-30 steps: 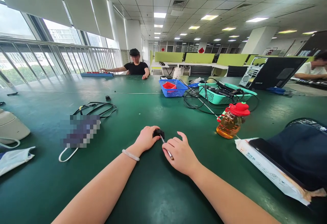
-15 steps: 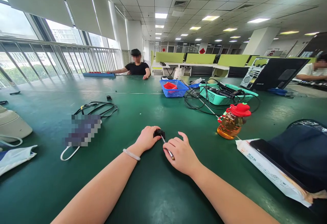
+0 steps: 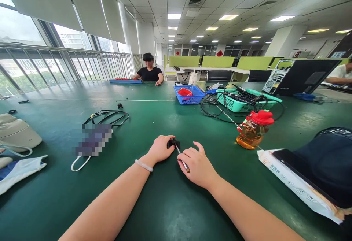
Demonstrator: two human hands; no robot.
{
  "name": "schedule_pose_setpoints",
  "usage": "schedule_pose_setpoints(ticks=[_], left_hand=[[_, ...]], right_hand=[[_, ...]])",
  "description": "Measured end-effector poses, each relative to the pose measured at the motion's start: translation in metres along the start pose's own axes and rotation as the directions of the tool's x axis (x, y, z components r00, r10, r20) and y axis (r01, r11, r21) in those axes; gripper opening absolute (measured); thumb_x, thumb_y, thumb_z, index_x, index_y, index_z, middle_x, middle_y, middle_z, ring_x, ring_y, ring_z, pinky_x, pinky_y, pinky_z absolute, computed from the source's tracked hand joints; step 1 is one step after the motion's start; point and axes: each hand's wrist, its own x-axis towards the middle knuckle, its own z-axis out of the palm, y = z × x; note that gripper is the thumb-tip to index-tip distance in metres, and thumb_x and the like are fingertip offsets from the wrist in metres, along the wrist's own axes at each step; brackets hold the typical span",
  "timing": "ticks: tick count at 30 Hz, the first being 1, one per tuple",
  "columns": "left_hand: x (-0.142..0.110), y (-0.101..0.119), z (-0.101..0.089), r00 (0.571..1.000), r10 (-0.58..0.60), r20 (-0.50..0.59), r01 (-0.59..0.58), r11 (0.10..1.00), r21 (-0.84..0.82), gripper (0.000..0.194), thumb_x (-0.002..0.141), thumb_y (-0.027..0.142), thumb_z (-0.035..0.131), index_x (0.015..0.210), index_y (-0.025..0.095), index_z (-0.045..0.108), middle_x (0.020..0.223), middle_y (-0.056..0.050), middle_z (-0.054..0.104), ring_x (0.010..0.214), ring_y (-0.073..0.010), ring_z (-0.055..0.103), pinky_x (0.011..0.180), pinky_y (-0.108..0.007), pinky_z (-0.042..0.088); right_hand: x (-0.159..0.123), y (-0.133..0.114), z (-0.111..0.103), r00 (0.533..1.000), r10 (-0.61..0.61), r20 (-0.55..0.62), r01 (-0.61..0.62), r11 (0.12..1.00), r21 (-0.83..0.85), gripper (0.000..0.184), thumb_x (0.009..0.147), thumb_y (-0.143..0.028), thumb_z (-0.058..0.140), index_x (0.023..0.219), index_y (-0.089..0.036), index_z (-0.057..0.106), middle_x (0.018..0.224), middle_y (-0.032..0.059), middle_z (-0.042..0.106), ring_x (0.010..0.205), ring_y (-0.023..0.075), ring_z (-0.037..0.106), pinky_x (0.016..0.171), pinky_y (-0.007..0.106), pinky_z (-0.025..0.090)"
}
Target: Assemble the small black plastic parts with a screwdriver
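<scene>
My left hand (image 3: 162, 148), a pale bangle on its wrist, has its thumb and fingers closed around a small black part (image 3: 175, 143) on the green table (image 3: 176, 208). The part's exact kind is too small to tell. In my right hand (image 3: 196, 164) is a slim pen-like metal tool (image 3: 187, 167) with a brown end, pinched between thumb and fingers, one finger raised. Its thin tip points at the black part and appears to touch it.
Right of my hands stand a red-lidded bottle (image 3: 251, 134) and a white packet (image 3: 291, 182) with a phone on it. Beyond are a blue basket (image 3: 189, 99) and a green basket (image 3: 233, 103) of cables. Leftward lies a pixelated object (image 3: 95, 140). A person (image 3: 150, 73) sits opposite.
My camera view has turned slightly left. Both hands keep the same grip, with the tool at the black part. Across the table, the blue tray has slid right, closer to the seated person.
</scene>
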Motion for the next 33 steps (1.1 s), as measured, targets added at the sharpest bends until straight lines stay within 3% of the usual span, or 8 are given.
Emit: schedule_pose_setpoints(ticks=[4,7,12,16,20,23,29,33], left_hand=[[-0.004,0.014,-0.018,0.996,0.034,-0.087,-0.036,0.999,-0.021,0.049,0.080,0.027,0.059,0.129,0.022,0.056,0.142,-0.011,0.049,0.132,-0.0297,0.042,0.113,-0.048,0.034],[-0.013,0.045,-0.044,0.978,0.190,-0.083,-0.195,0.979,-0.065,0.057,0.078,0.037,0.066,0.132,0.025,0.054,0.148,-0.010,0.042,0.138,-0.0318,0.034,0.116,-0.050,0.029],[-0.034,0.095,-0.062,0.813,0.559,0.165,-0.554,0.829,-0.078,0.075,0.064,0.050,0.080,0.132,0.032,0.056,0.154,-0.007,0.036,0.143,-0.0409,0.023,0.117,-0.057,0.021],[-0.040,0.100,-0.052,0.758,0.618,0.209,-0.626,0.779,-0.036,0.075,0.067,0.053,0.077,0.135,0.030,0.053,0.152,-0.012,0.040,0.144,-0.0412,0.023,0.116,-0.061,0.018],[-0.037,0.095,-0.055,0.777,0.597,0.199,-0.599,0.799,-0.059,0.076,0.067,0.053,0.078,0.135,0.032,0.052,0.151,-0.010,0.041,0.144,-0.0398,0.023,0.117,-0.058,0.019],[-0.030,0.087,-0.060,0.819,0.542,0.188,-0.536,0.840,-0.090,0.080,0.065,0.051,0.080,0.137,0.034,0.050,0.152,-0.007,0.041,0.144,-0.0391,0.023,0.117,-0.055,0.021],[-0.005,0.035,-0.036,0.968,0.238,0.079,-0.232,0.970,-0.071,0.046,0.093,0.032,0.048,0.138,0.027,0.049,0.143,-0.007,0.052,0.135,-0.0247,0.041,0.115,-0.046,0.031],[0.003,0.002,-0.016,0.997,0.057,0.058,-0.058,0.998,0.022,0.043,0.096,0.032,0.040,0.137,0.022,0.050,0.137,-0.008,0.058,0.132,-0.0247,0.044,0.112,-0.045,0.034]], right_hand=[[0.001,0.000,0.000,1.000,-0.001,0.012,0.001,1.000,-0.011,0.012,0.089,-0.019,0.053,0.083,-0.022,0.063,0.075,-0.0007,0.062,0.075,0.0155,0.055,0.108,0.047,0.023],[0.000,0.001,0.000,0.999,0.009,0.031,-0.009,1.000,0.005,0.012,0.089,-0.020,0.053,0.085,-0.022,0.064,0.078,0.0008,0.065,0.078,0.0172,0.057,0.108,0.049,0.024],[-0.003,0.004,0.003,0.997,-0.008,0.075,0.006,1.000,0.029,0.023,0.083,-0.025,0.061,0.106,-0.025,0.066,0.105,0.0063,0.069,0.101,0.0261,0.058,0.106,0.053,0.027],[-0.004,0.002,0.004,0.998,-0.058,0.037,0.059,0.998,-0.038,0.054,0.078,-0.035,0.069,0.130,-0.026,0.057,0.135,0.0115,0.057,0.121,0.0377,0.047,0.106,0.056,0.027],[-0.003,0.002,0.001,0.996,0.011,0.083,-0.011,1.000,0.005,0.042,0.081,-0.026,0.063,0.123,-0.024,0.061,0.125,0.0109,0.063,0.119,0.0332,0.049,0.107,0.054,0.027],[-0.001,0.003,-0.001,0.994,0.010,0.112,-0.020,0.996,0.084,0.021,0.083,-0.025,0.060,0.103,-0.024,0.067,0.105,0.0077,0.069,0.104,0.0270,0.056,0.105,0.052,0.029],[0.001,0.002,-0.002,1.000,0.013,0.022,-0.013,1.000,0.014,0.012,0.089,-0.019,0.054,0.083,-0.022,0.064,0.075,0.0001,0.064,0.076,0.0168,0.056,0.107,0.048,0.025],[0.001,0.002,-0.003,1.000,-0.004,0.030,0.003,1.000,0.010,0.012,0.089,-0.020,0.054,0.083,-0.022,0.063,0.075,-0.0009,0.062,0.075,0.0155,0.054,0.107,0.046,0.025]])
